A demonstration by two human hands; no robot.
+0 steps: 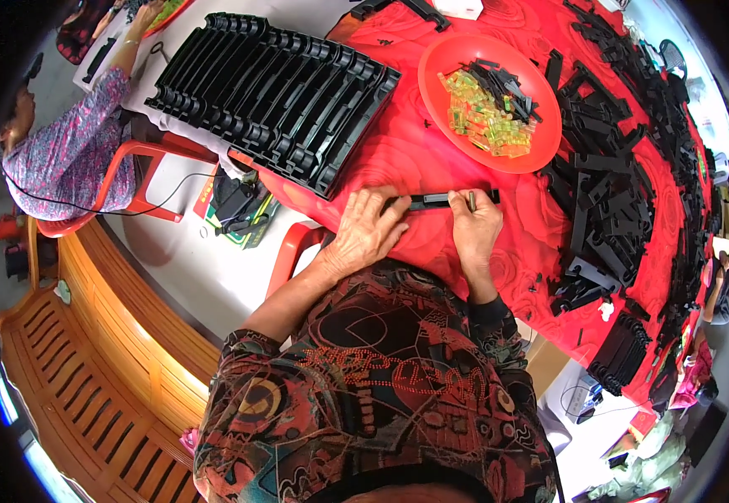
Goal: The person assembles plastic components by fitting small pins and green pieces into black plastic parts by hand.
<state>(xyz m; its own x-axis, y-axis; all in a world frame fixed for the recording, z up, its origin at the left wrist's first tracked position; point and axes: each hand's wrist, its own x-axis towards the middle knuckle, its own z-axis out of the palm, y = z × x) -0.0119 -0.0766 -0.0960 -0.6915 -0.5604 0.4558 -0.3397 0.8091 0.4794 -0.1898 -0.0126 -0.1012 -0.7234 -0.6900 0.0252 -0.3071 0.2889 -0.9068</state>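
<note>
A long, narrow black plastic piece (431,201) lies on the red patterned tablecloth (398,172), close in front of my body. My left hand (368,226) is bent over its left end, the fingers curled and pressing it down. Near its right end, my right hand (475,232) is closed, thumb and fingers pinching a small, thin, brownish stick-like item (472,201) whose tip points up. Most of that item is hidden by the fingers. Just beyond my hands stands a red plastic bowl (431,84) of small yellow-green translucent pieces (486,117) and small black pieces (507,88).
A black ribbed tray (272,101) sits at the far left. Black plastic parts (603,184) are heaped on the right, with stacked black parts (620,352) nearer. Another person (71,159) sits left on a red chair (155,155). A wooden bench (105,369) stands at lower left.
</note>
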